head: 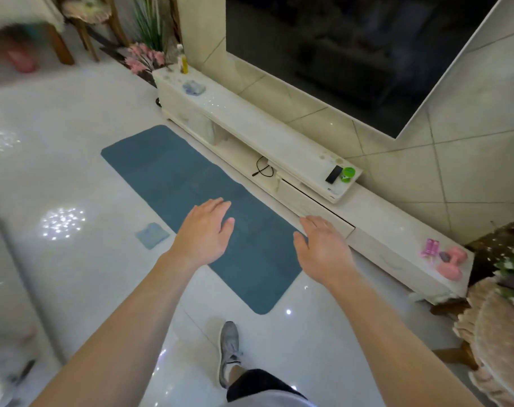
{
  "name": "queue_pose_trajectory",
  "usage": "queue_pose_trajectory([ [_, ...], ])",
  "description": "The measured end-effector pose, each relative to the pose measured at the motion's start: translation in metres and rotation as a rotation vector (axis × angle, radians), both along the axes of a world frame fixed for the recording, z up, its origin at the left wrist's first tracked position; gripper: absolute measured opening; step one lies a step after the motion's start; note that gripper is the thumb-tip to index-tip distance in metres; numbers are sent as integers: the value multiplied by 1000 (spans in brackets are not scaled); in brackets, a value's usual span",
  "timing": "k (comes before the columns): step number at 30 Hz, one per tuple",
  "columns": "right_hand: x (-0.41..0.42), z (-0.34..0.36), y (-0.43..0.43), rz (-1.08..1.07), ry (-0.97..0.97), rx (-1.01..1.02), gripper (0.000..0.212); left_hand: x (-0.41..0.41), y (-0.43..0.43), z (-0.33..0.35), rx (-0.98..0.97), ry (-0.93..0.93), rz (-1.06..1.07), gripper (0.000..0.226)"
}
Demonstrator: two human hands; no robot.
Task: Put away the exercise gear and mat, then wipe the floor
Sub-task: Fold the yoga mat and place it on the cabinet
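One blue rectangular mat [173, 171] flat on white tiled floor [74, 177]. Two pale-blue cloths: floor cloth [152, 235], counter cloth [194, 87]. Above mat: left hand [204, 230], right hand [323, 248], fingers straight, holding nothing.

Low white TV cabinet [264, 136] along a tiled wall [470, 160], below a dark screen [338, 54]. On its raised top, a green-lidded jar [348, 174] just beside a flat black device [333, 174]. At the far end, a yellow bottle [184, 63], with pink flowers [145, 58] beyond. Black cable [261, 168] in an open compartment. Wooden chair [85, 39] top left, lace-covered seat [502, 333] at the right edge.
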State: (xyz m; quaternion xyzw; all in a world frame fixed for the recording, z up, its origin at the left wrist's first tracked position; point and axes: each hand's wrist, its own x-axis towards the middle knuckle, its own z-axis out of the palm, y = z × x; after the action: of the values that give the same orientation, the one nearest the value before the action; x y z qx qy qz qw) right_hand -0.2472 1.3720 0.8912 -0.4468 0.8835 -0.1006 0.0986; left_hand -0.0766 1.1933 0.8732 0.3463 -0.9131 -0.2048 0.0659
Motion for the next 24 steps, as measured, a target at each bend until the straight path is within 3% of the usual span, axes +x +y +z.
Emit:
queue_pose_trajectory([
  [16,-18,2,-224,117,-6,26,51,0,-194,9,2,-57,95,50],
  [24,13,-5,-305,57,-36,36,52,23,-287,-2,19,-50,52,50],
])
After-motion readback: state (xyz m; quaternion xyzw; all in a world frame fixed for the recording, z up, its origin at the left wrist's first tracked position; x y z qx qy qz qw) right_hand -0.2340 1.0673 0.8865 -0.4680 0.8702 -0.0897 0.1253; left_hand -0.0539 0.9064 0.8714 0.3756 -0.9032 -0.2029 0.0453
